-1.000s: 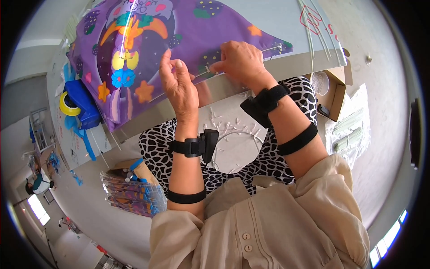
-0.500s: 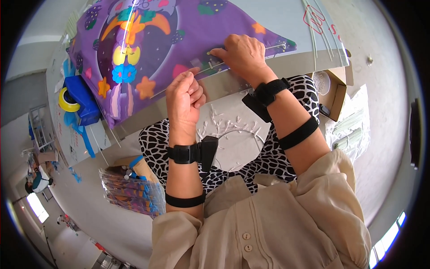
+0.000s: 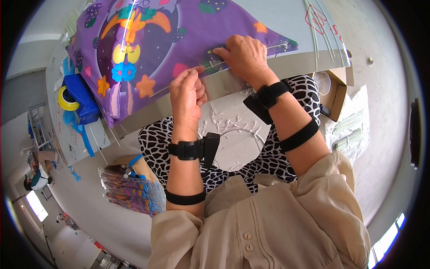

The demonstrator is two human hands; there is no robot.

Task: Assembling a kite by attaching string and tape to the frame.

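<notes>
A purple sheet shaped like a kite (image 3: 197,29), printed with stars and fruit, lies on the table before me. Along its near edge runs a thin white rod (image 3: 166,89), with a small pale fitting (image 3: 212,64) on it between my hands. My left hand (image 3: 188,94) is closed at the edge, fingers curled and thumb and forefinger pinched at the rod. Farther right, my right hand (image 3: 246,56) bends over the rod and the sheet's edge, its thumb pointing left; most of its fingertips are hidden underneath. A white fitting (image 3: 285,45) shows at the rod's right end.
A blue tape dispenser (image 3: 83,99) with yellow tape stands at left. Several pale rods (image 3: 316,33) lie at far right. White small pieces and a ring lie on a board (image 3: 237,152) at my lap. An open carton (image 3: 336,94) and plastic-wrapped packs (image 3: 132,193) stand lower down.
My left hand has shifted slightly right along the edge, still closed. My right hand and the sheet have moved only a trace to the right. A person far off at left has changed posture.
</notes>
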